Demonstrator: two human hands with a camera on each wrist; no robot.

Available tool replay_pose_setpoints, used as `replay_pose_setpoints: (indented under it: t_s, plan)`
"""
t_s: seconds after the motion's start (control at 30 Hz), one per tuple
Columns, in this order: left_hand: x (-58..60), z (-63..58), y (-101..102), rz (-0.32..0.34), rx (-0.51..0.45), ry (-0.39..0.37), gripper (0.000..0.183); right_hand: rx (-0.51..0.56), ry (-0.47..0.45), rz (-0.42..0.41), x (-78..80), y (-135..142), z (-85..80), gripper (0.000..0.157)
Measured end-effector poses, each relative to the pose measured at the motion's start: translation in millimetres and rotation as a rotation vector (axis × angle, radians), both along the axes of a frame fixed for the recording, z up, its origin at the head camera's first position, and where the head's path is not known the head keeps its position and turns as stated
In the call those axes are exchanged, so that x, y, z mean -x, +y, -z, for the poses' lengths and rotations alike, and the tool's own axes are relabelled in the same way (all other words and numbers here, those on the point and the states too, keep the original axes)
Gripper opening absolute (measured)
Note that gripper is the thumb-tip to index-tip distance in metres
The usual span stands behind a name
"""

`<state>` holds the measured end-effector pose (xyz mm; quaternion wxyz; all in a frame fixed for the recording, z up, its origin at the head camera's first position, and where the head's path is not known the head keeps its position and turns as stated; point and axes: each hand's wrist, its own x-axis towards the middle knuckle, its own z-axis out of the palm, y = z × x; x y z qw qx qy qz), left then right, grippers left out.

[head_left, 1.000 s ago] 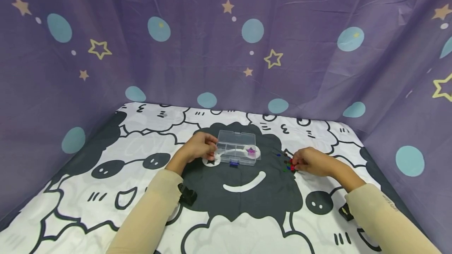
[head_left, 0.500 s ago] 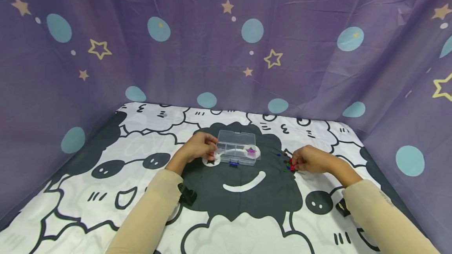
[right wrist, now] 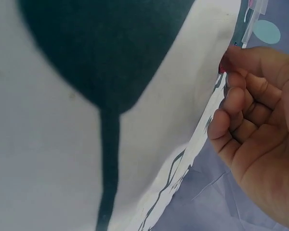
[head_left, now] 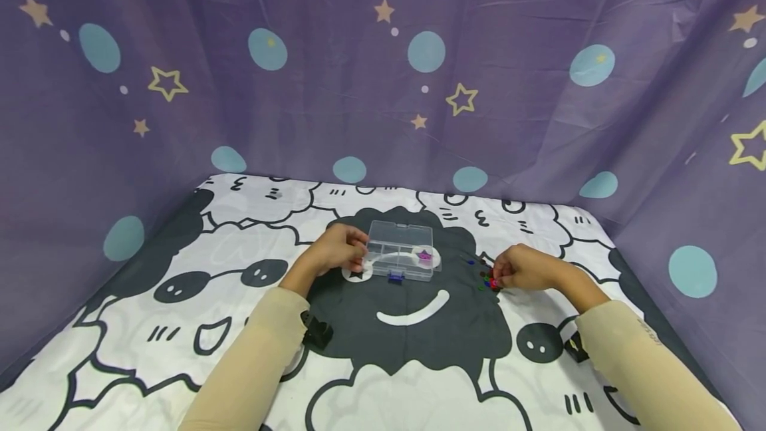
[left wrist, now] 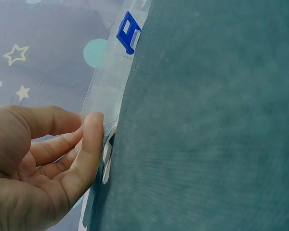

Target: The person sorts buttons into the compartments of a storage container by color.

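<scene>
A clear, rectangular plastic organiser box [head_left: 399, 251] with inner compartments and a small blue latch [head_left: 395, 277] on its near wall is steadied at its left end by the left hand [head_left: 337, 251]; in the left wrist view the thumb and curled fingers [left wrist: 89, 144] are seen laid against the smooth, see-through side wall [left wrist: 106, 91], so the box is gripped lightly rather than enclosed. A small purple piece [head_left: 425, 255] lies in the compartment farthest from those fingers, at the box's right end. The right hand [head_left: 526, 269] rests on the cloth to the right of the box and apart from it, its fingers curled and drawn together over a little scatter of coloured beads [head_left: 482, 276]; a small red bead [head_left: 493, 283] is pinched at the fingertips [right wrist: 227, 65], where a trace of red shows in the right wrist view. A few dark green and blue beads lie just beyond the fingertips, between them and the box. Everything sits on a soft woven cloth [head_left: 413, 331] printed with black and white cartoon sheep, the box and beads lying on a dark sheep face with a white curved smile. Purple draped fabric [head_left: 383, 85] with pale blue dots and yellow stars hangs behind and at both sides. Both forearms are covered by beige sleeves [head_left: 257, 358], with a black wrist mount [head_left: 317, 333] beside the left one.
</scene>
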<state>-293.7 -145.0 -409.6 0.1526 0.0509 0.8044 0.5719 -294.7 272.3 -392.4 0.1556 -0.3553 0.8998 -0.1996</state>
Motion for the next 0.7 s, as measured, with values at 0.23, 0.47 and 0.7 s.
replay_pose_setpoints:
  t_s: [0.23, 0.47, 0.7]
  plan:
    - [-0.1, 0.9, 0.1, 0.002, -0.004, 0.004, 0.03, -0.006, -0.005, 0.021, -0.2, -0.2, 2.3, 0.01]
    - [-0.9, 0.3, -0.2, -0.002, -0.003, 0.002, 0.031, -0.001, -0.028, 0.038, -0.7, -1.5, 1.8, 0.009]
    - [-0.4, 0.7, -0.5, 0.013, -0.01, 0.012, 0.031, 0.013, -0.075, 0.048, -1.8, -0.9, 2.2, 0.008]
